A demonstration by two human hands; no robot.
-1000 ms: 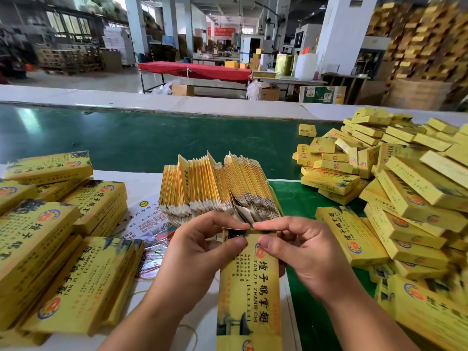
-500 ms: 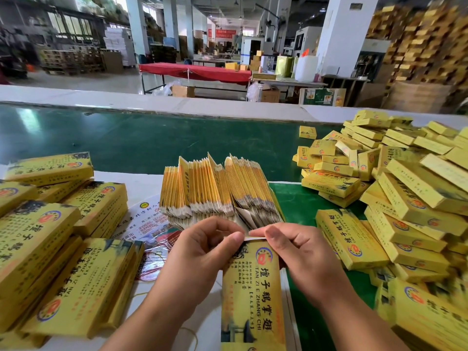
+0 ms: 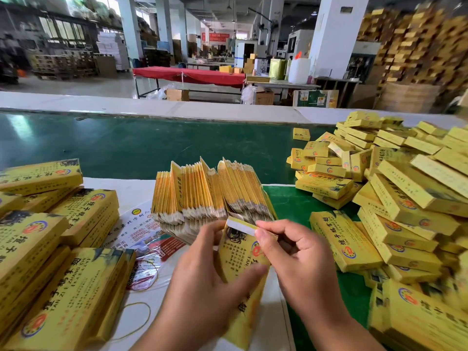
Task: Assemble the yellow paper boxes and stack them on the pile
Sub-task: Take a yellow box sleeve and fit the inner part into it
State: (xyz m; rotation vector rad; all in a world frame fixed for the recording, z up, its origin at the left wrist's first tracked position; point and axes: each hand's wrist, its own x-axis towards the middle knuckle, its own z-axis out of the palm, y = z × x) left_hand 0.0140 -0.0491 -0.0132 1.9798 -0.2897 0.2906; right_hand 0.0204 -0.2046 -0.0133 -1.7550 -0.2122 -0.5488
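Now the left hand (image 3: 202,272) has slid down, fingers wrapped round the yellow box (image 3: 240,257) at mid-table, while the right hand (image 3: 296,252) pinches up its white end flap (image 3: 241,227) — closing it looks next, before the pile (image 3: 405,198).

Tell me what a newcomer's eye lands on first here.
Both hands, the left hand and right hand, hold a yellow box at centre, its white end flap raised. Behind stands a fanned bundle of flat blanks; a heap of finished boxes fills the right.
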